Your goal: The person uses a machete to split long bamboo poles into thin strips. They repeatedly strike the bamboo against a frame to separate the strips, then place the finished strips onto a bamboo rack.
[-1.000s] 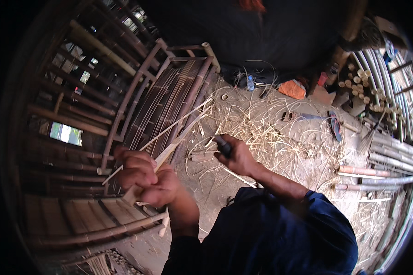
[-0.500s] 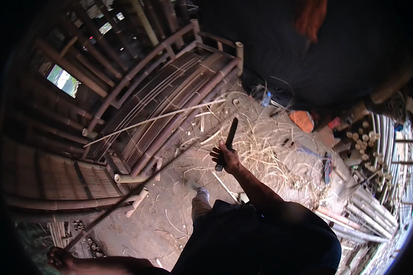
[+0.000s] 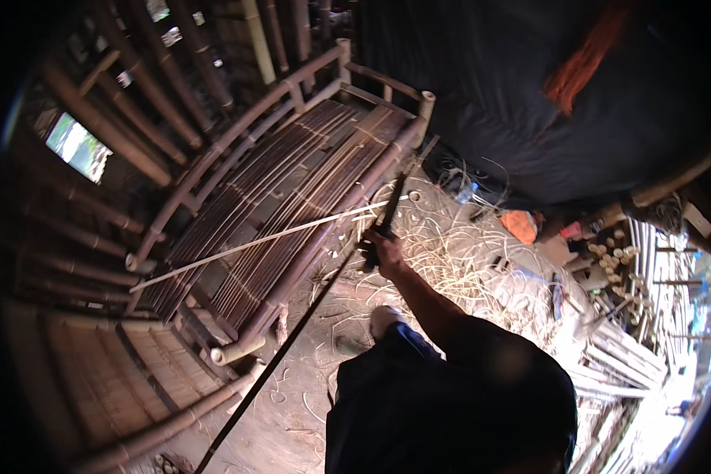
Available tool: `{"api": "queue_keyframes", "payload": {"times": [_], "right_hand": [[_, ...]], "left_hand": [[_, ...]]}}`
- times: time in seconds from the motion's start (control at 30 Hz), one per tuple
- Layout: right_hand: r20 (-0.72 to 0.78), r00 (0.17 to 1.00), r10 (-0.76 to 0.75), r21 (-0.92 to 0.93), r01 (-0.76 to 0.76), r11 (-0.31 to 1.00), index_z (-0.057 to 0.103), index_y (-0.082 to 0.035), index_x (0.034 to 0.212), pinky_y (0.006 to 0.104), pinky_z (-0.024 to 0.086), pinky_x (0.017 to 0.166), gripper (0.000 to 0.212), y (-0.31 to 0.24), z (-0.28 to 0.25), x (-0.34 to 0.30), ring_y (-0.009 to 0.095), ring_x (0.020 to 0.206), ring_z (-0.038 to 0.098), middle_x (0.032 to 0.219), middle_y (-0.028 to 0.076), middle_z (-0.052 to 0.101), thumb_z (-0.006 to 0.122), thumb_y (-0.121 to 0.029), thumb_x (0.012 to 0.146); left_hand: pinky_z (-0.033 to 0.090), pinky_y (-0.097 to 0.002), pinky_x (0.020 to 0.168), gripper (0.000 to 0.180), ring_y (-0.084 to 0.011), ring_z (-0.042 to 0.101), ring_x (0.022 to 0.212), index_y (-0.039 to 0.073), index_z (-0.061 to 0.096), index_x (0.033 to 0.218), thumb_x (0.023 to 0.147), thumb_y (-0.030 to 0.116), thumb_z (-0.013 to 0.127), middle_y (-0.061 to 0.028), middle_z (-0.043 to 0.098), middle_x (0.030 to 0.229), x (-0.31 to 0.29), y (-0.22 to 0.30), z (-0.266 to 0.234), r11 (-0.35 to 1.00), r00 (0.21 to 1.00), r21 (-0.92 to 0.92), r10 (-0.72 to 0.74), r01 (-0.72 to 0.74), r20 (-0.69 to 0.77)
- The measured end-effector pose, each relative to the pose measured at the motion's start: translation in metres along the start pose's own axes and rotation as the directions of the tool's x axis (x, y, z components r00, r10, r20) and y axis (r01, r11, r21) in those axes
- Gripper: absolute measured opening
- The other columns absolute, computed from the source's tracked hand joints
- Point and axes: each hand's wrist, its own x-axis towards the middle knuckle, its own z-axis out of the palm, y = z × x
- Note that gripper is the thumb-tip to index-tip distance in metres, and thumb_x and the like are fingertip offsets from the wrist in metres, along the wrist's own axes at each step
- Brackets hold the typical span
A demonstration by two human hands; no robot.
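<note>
My right hand [image 3: 387, 257] is closed around the handle of a dark, long-bladed knife [image 3: 395, 201], its blade pointing up and away from me. A long, thin bamboo pole [image 3: 280, 347] slants from the lower edge up to this hand and seems to run on behind the knife. Whether the hand also touches the pole, I cannot tell. My left hand is out of view, and the pole's near end leaves the picture at the lower edge.
A bamboo bench [image 3: 308, 182] stands ahead to the left, with a pale strip [image 3: 268, 245] across its seat. Curly shavings [image 3: 450, 276] litter the floor. Bundled bamboo [image 3: 616, 253] is at the right. A black sheet [image 3: 482, 95] hangs at the back, near an orange piece [image 3: 518, 226].
My left hand has gone out of view. My right fingers, spread before, are now closed round the knife. The pole now slants more steeply, and I have stepped forward toward the bench.
</note>
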Motion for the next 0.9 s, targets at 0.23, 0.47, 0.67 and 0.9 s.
{"api": "queue_keyframes", "payload": {"times": [0.23,0.47,0.67,0.9], "right_hand": [[-0.011,0.989,0.148,-0.064,-0.148,0.987,0.063,-0.004,0.093,0.0307,0.051,0.051,0.021,0.052,0.07,0.116,0.018,0.068,0.066,0.082,0.008,0.067,0.074,-0.017,0.081],[0.118,0.992,-0.053,0.048,0.048,0.998,0.058,-0.004,0.113,0.0319,0.055,0.055,0.036,0.121,0.098,0.269,0.02,0.073,0.068,0.088,0.009,0.067,0.072,-0.011,0.081],[0.048,0.998,0.034,0.068,-0.038,0.997,0.055,-0.005,0.122,0.0305,0.052,0.053,0.046,0.118,0.123,0.352,0.02,0.069,0.067,0.085,0.006,0.066,0.072,-0.023,0.083],[-0.039,0.988,0.151,-0.038,-0.153,0.988,0.057,-0.005,0.108,0.0305,0.049,0.049,0.029,0.087,0.17,0.37,0.017,0.064,0.064,0.075,0.003,0.06,0.069,-0.01,0.082]], "left_hand": [[0.049,-0.0424,0.097,0.045,-0.0296,0.055,0.116,-0.008,0.043,0.131,0.099,0.022,0.047,-0.0193,0.053,0.13,0.006,-0.005,0.122,0.978,0.973,0.087,-0.2,0.191,0.115],[0.056,-0.0357,0.078,0.039,-0.0273,0.062,0.095,-0.006,0.052,0.121,0.097,0.023,0.056,-0.0187,0.062,0.107,0.016,-0.112,0.184,0.661,0.972,0.735,-0.038,-0.148,0.23],[0.051,-0.0458,0.083,0.026,-0.0283,0.062,0.092,0.006,0.065,0.099,0.096,0.028,0.053,-0.0116,0.067,0.096,0.027,-0.075,0.35,0.859,0.862,0.073,-0.507,0.507,-0.023],[0.052,-0.0418,0.078,0.026,-0.0251,0.063,0.085,0.008,0.065,0.099,0.094,0.032,0.056,-0.0085,0.068,0.092,0.072,-0.087,0.381,0.961,0.957,0.086,-0.271,0.263,0.106]]}}
